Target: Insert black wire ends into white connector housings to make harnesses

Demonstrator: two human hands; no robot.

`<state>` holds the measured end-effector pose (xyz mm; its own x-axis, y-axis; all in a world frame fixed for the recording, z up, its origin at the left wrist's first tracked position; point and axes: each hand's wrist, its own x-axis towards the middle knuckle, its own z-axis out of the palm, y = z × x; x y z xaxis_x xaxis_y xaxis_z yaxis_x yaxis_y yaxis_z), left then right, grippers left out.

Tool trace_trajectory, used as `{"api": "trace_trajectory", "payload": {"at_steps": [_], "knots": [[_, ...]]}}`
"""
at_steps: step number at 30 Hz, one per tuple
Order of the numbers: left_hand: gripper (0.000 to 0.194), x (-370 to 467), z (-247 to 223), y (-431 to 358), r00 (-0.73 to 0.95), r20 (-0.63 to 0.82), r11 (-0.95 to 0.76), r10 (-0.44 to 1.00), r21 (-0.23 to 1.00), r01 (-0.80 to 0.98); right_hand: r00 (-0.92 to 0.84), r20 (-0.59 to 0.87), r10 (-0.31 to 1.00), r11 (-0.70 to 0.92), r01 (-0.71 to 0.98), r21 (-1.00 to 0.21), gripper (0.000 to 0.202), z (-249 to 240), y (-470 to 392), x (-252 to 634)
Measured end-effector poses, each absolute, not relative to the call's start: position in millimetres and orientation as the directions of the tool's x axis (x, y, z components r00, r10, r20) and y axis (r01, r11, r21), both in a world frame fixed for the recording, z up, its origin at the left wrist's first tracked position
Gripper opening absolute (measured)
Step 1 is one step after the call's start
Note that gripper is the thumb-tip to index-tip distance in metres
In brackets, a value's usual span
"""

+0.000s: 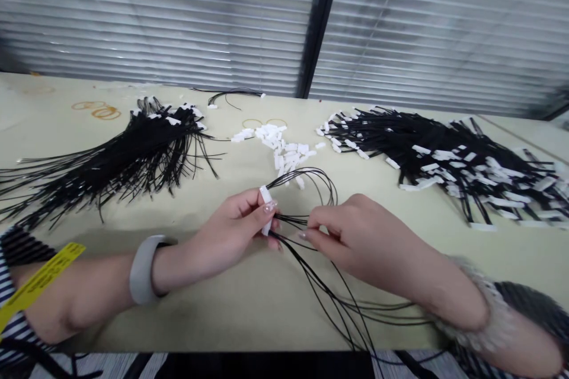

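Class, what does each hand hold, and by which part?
Left hand: white connector, around its middle. Right hand: black wires, pinched near the connector.

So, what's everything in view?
Held connector: one, white, left hand
Wires: several, black, at right hand
Loose connectors: many, white, table middle
Wire piles: two, mostly black, table sides
Bundle: one, mostly black, table back
Bands: several, tan, table back
Table: one, cream, foreground
Blinds: two, grey, behind table
Post: one, dark, between blinds
Strip: one, yellow, left forearm
Wristband: one, grey, left wrist
Bracelet: one, pale, right wrist
Sleeves: two, striped, arms
Hands: two, bare, centre
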<state>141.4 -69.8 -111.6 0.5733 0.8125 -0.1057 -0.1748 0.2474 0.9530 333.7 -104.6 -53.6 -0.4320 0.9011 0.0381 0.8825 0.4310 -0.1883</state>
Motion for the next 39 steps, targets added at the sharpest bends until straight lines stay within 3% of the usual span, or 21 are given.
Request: {"api": "trace_trajectory", "payload": {"at_steps": [2, 7, 9, 11, 13, 15, 18, 21, 24, 26, 30, 35, 39], "knots": [[0.016, 141, -111, -70, 0.573, -0.105, 0.243, 0.813, 0.955, -0.169, -0.437, 0.036, 0.899, 0.438, 0.897, -0.056, 0.028, -56, -104, 333], [0.016, 141, -110, -69, 0.580, -0.118, 0.290, 0.806, 0.933, -0.213, -0.469, 0.055, 0.881, 0.457, 0.877, 0.147, 0.022, -58, -104, 341], [0.016, 142, -109, -69, 0.569, -0.130, 0.321, 0.812, 0.914, -0.250, -0.411, 0.154, 0.898, 0.361, 0.892, 0.273, 0.020, -56, -103, 348], [0.015, 144, -108, -69, 0.556, -0.141, 0.346, 0.819, 0.894, -0.283, -0.295, 0.322, 0.900, 0.190, 0.928, 0.319, 0.018, -52, -99, 358], [0.013, 145, -107, -69, 0.550, -0.151, 0.365, 0.821, 0.881, -0.302, -0.176, 0.496, 0.850, 0.085, 0.976, 0.201, 0.017, -44, -96, 369], [0.013, 145, -106, -70, 0.550, -0.165, 0.381, 0.819, 0.873, -0.304, -0.063, 0.604, 0.794, 0.149, 0.985, -0.093, 0.021, -35, -94, 379], [0.014, 144, -107, -70, 0.566, -0.168, 0.384, 0.807, 0.878, -0.286, 0.139, 0.641, 0.755, 0.358, 0.732, -0.580, 0.026, -24, -96, 383], [0.015, 143, -109, -69, 0.579, -0.155, 0.354, 0.801, 0.902, -0.248, 0.275, 0.615, 0.739, 0.451, 0.477, -0.755, 0.026, -18, -101, 376], [0.015, 143, -110, -69, 0.575, -0.153, 0.332, 0.804, 0.917, -0.221, 0.223, 0.535, 0.815, 0.408, 0.434, -0.803, 0.036, -18, -105, 367], [0.015, 143, -109, -69, 0.554, -0.146, 0.325, 0.819, 0.915, -0.240, 0.035, 0.447, 0.894, 0.378, 0.476, -0.794, 0.044, -22, -108, 360], [0.016, 144, -110, -70, 0.504, -0.124, 0.259, 0.855, 0.943, -0.208, -0.271, 0.301, 0.914, 0.403, 0.681, -0.611, 0.010, -34, -107, 345], [0.017, 144, -111, -73, 0.524, -0.079, 0.129, 0.848, 0.990, -0.061, -0.346, 0.318, 0.883, 0.463, 0.756, -0.463, 0.016, -48, -99, 325], [0.018, 144, -111, -72, 0.504, -0.099, 0.153, 0.858, 0.986, -0.067, -0.377, 0.216, 0.901, 0.433, 0.749, -0.501, 0.020, -41, -103, 325]]}}
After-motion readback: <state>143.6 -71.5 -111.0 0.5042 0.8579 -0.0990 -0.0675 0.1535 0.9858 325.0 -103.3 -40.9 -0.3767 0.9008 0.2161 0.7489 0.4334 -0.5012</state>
